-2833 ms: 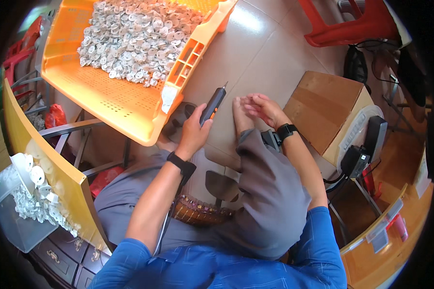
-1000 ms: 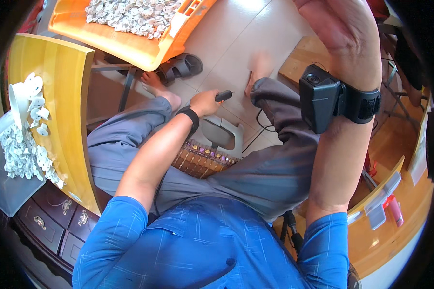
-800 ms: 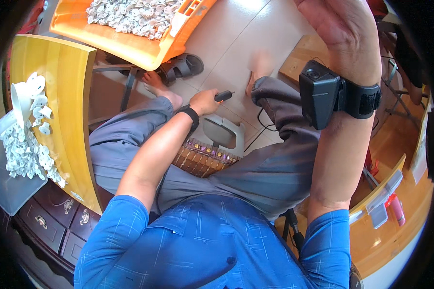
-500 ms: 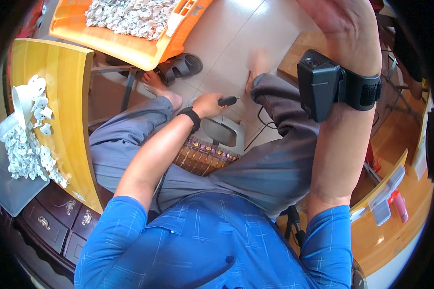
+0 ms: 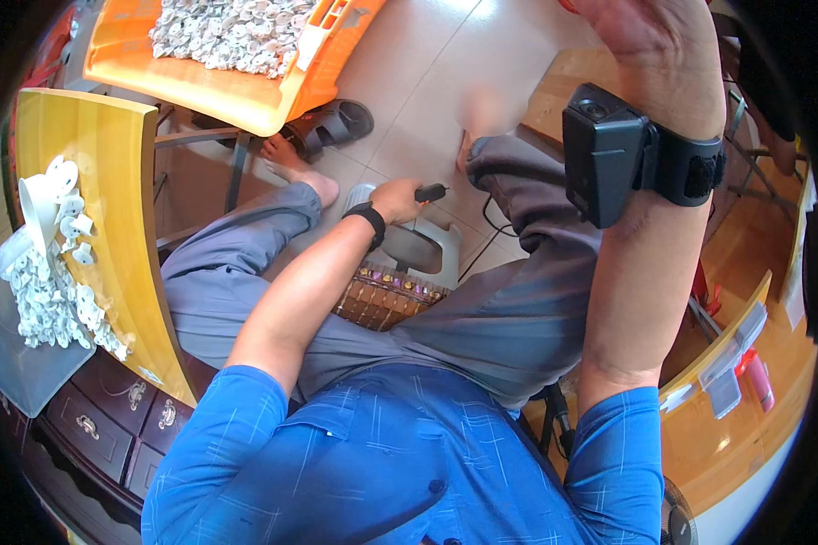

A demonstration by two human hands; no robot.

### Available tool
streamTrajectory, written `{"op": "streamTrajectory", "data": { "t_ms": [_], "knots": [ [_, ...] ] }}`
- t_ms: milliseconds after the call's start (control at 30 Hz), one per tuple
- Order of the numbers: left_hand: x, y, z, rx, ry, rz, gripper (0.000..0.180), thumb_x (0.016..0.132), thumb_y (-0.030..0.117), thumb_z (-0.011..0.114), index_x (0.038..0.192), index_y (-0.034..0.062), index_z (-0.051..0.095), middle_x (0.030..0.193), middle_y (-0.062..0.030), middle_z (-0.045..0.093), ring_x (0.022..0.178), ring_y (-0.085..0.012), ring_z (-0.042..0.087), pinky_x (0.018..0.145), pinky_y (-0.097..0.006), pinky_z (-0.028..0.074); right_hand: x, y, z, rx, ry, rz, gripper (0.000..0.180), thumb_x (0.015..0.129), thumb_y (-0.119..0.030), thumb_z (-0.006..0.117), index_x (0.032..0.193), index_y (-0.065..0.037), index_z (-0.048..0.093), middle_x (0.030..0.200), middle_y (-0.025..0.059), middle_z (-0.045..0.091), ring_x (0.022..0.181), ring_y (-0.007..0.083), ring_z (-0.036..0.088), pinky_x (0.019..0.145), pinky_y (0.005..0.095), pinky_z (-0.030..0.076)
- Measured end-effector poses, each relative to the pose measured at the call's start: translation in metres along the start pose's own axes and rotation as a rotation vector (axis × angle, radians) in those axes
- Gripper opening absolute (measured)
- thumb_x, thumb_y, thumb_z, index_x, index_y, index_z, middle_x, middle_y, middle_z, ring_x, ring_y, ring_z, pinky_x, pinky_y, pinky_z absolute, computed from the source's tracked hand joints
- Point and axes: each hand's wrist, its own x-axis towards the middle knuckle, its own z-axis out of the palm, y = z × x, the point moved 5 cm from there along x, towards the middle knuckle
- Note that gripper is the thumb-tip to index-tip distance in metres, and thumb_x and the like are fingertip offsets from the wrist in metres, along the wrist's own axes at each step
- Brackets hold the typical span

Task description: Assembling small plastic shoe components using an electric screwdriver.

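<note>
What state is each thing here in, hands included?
Dark tool: held, pointing right
Left hand: closed around it
Right hand: cut off by the picture edge, grip unclear
Black box: strapped to the right wrist
Orange crate: open-topped, holding heaped white pieces
Yellow table: bearing white pieces
Dark drawers: look shut

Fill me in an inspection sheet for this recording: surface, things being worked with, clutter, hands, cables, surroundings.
Surface: wooden tabletop at the left, loose white parts on it.
Working things: dark handheld tool, its tip pointing right; orange crate ahead, holding many white pieces.
Clutter: dark sandal on the floor near the crate.
Hands: left hand closed around the tool; right hand raised, fingers cut off by the picture's top edge, grip unclear.
Cables: black cable beside the right leg; its ends cannot be traced.
Surroundings: dark drawers lower left, brown box beyond the right knee.
</note>
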Motion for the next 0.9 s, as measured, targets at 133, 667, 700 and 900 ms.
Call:
{"op": "streamTrajectory", "data": {
  "t_ms": [133, 667, 700, 900],
  "knots": [
    [-0.012, -0.001, -0.011, 0.023, -0.014, 0.023, 0.044, 0.082, 0.019, 0.064, 0.123, 0.0061, 0.060, 0.107, -0.0206, 0.068, 0.102, -0.0363, 0.064, 0.088, -0.043, 0.049, -0.002, 0.000, -0.001, 0.005, 0.063, 0.060, 0.027, 0.102, -0.020, 0.052, 0.116, 0.002, 0.059, 0.098, 0.0094, 0.068, 0.082, 0.0124, 0.066, 0.075, 0.0212, 0.057],
    [-0.221, 0.041, -0.136, -0.394, 0.435, 0.417, 0.050, 0.086, 0.008, 0.060, 0.134, -0.0001, 0.050, 0.116, -0.0085, 0.064, 0.101, -0.0172, 0.062, 0.088, -0.031, 0.049, 0.003, 0.017, -0.024, -0.187, 0.323, 0.192, 0.025, 0.100, -0.028, 0.055, 0.108, -0.006, 0.063, 0.096, 0.0050, 0.068, 0.085, 0.0154, 0.066, 0.074, 0.0274, 0.054],
    [-0.238, 0.045, -0.142, -0.475, 0.475, 0.456, 0.053, 0.086, 0.008, 0.060, 0.137, 0.0009, 0.049, 0.118, -0.0074, 0.063, 0.097, -0.0151, 0.062, 0.082, -0.029, 0.051, 0.004, 0.019, -0.026, -0.160, 0.303, 0.205, 0.025, 0.100, -0.029, 0.055, 0.107, -0.006, 0.063, 0.096, 0.0050, 0.068, 0.086, 0.0158, 0.066, 0.074, 0.0281, 0.054],
    [-0.308, 0.073, -0.159, -0.897, 0.598, 0.417, 0.058, 0.088, 0.009, 0.063, 0.142, 0.0011, 0.043, 0.122, -0.0106, 0.063, 0.080, -0.0046, 0.059, 0.063, -0.016, 0.045, -0.002, 0.029, -0.015, -0.055, 0.386, 0.248, 0.024, 0.102, -0.029, 0.050, 0.100, -0.007, 0.061, 0.099, 0.0082, 0.068, 0.090, 0.0214, 0.066, 0.076, 0.0307, 0.054]
  ]
}}
